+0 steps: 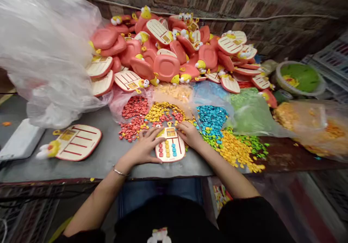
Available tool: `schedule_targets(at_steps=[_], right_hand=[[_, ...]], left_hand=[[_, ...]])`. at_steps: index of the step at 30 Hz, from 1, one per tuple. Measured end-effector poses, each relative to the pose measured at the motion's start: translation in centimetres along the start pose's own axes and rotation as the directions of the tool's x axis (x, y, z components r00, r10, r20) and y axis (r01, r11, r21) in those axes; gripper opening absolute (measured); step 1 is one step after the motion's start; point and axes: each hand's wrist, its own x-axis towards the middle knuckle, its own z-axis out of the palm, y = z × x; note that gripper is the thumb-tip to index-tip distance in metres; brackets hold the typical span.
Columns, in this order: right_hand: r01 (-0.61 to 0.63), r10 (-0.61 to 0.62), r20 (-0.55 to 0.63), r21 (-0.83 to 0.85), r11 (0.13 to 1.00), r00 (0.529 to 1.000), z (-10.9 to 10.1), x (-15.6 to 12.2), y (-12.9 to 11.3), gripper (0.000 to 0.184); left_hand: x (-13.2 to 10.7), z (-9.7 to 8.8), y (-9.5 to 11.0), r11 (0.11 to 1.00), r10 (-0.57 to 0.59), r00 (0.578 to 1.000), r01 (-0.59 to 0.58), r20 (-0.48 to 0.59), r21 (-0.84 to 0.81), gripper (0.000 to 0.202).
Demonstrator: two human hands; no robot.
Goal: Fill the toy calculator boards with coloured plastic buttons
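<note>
A cream toy calculator panel with a red rim [170,147] lies on the grey table [108,156] in front of me, with coloured buttons set in its rows. My left hand [144,147] rests flat beside its left edge, fingers spread and touching it. At the panel's upper right corner, my right hand [190,134] has its fingers curled over the panel and the loose buttons there; what they pinch is hidden. Heaps of small buttons lie just behind: red [133,118], yellow [160,112], blue [210,118], green [252,143] and orange-yellow [236,152].
A big pile of red toy shells and cream panels [174,51] fills the back of the table. One more panel [73,142] lies at the left, near a white block [20,139]. A clear plastic bag [40,47] bulges at far left. Bags of buttons [312,127] and a green-filled bowl [300,77] sit right.
</note>
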Motion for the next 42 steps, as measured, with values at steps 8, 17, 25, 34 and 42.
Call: schedule_targets(at_steps=[8, 17, 25, 34, 42], right_hand=[[-0.026, 0.019, 0.177, 0.041, 0.999, 0.984, -1.2, -0.7, -0.3, 0.015], [-0.154, 0.115, 0.119, 0.409, 0.900, 0.986, 0.2, -1.8, -1.5, 0.010], [-0.200, 0.196, 0.049, 0.362, 0.911, 0.979, -3.5, -3.8, -1.1, 0.019], [-0.528, 0.498, -0.297, -0.028, 0.848, 0.815, -8.5, -11.1, 2.5, 0.018], [-0.404, 0.391, -0.105, -0.167, 0.899, 0.914, -6.2, -12.8, -1.4, 0.019]], left_hand=[[0.0, 0.0, 0.0, 1.000, -0.003, 1.000, 0.004, -0.022, 0.010, 0.080], [0.0, 0.2, 0.1, 1.000, -0.003, 0.999, 0.004, -0.051, 0.005, 0.081], [-0.1, 0.1, 0.0, 1.000, -0.012, 0.999, 0.012, -0.045, -0.011, 0.078], [-0.2, 0.1, -0.1, 1.000, -0.003, 0.999, 0.003, -0.032, -0.006, 0.076], [-0.1, 0.1, -0.2, 1.000, -0.013, 1.000, 0.013, -0.012, -0.009, 0.076]])
